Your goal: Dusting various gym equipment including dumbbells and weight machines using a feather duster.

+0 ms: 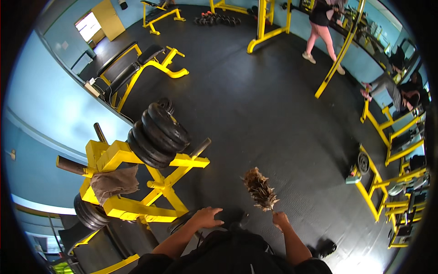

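Observation:
My right hand [281, 221] is closed around the handle of a brown feather duster [260, 189], whose feathers point forward over the black rubber floor. My left hand [207, 217] holds nothing, its fingers apart, beside the lower end of a yellow weight plate rack [140, 212]. A brown cloth [114, 183] hangs over the rack's frame at the left. Thick black weight plates [159, 135] sit on an upper peg of the rack, and more plates [89, 212] are on a lower one.
Padded yellow benches [126, 78] stand by the left wall. A yellow upright frame [337, 58] rises at the upper right, near a person in pink leggings [320, 34]. Another person [393, 90] sits among machines at the right. Dumbbells [217, 20] lie along the far wall.

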Tool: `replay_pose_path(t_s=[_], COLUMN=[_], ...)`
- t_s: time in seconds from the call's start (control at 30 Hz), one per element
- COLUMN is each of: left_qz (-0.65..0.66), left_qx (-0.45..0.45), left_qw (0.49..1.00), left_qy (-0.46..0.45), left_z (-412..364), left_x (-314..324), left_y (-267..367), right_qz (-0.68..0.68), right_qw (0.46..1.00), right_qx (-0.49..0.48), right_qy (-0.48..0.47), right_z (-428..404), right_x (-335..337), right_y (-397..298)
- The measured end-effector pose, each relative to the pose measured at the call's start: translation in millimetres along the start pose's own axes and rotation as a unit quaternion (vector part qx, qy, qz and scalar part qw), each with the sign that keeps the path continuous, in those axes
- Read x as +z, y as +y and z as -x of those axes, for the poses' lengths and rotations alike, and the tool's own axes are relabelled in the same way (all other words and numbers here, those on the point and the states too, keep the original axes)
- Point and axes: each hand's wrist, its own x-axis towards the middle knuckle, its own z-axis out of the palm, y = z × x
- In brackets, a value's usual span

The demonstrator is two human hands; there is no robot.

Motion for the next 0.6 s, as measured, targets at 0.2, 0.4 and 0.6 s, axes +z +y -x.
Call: replay_pose_path(t_s=[0.2,0.4,0.6], left_qz=[0.131,0.325,0.304], left_qx=[0.029,0.006,-0.007], left_qw=[0.985,0.942,0.952], left_qy=[0.106,0.083,0.038], left_z=[-64,-142,-245], left_x=[-28,-72,-171], left_y=[-10,3,-14], right_qz=[0.001,-0.161,0.058], right_qw=[0.991,0.974,0.993], right_qx=[-0.133,-0.056,0.041], right_qy=[0.025,-0.147,-0.097], right_z=[-11,-106,-219], right_x=[-77,-88,-95], right_y=[-102,-191,-202])
